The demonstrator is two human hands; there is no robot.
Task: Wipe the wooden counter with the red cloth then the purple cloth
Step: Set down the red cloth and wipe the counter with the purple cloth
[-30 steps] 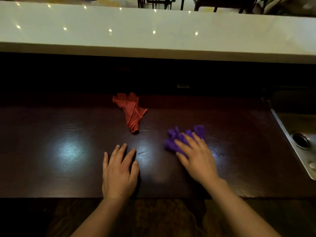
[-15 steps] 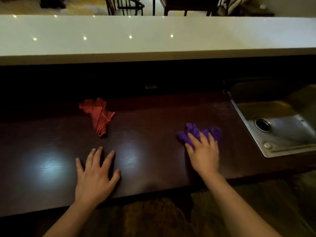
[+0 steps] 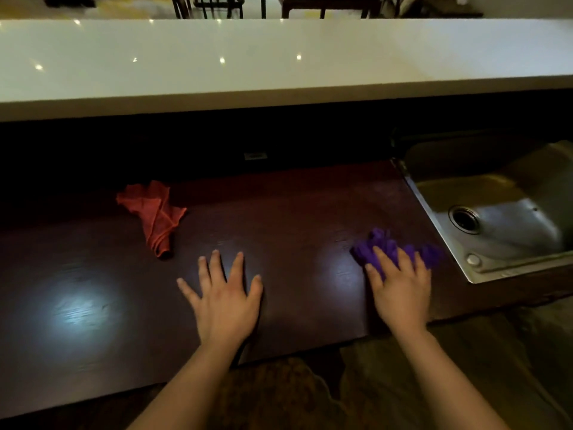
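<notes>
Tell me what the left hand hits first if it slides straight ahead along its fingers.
Likely only bare wooden counter: the left hand points just right of the red cloth, toward the dark back wall, though depth is unclear.

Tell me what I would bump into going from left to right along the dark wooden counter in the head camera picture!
red cloth → left hand, flat on the wood → purple cloth with the right hand pressing on it → metal sink
</notes>
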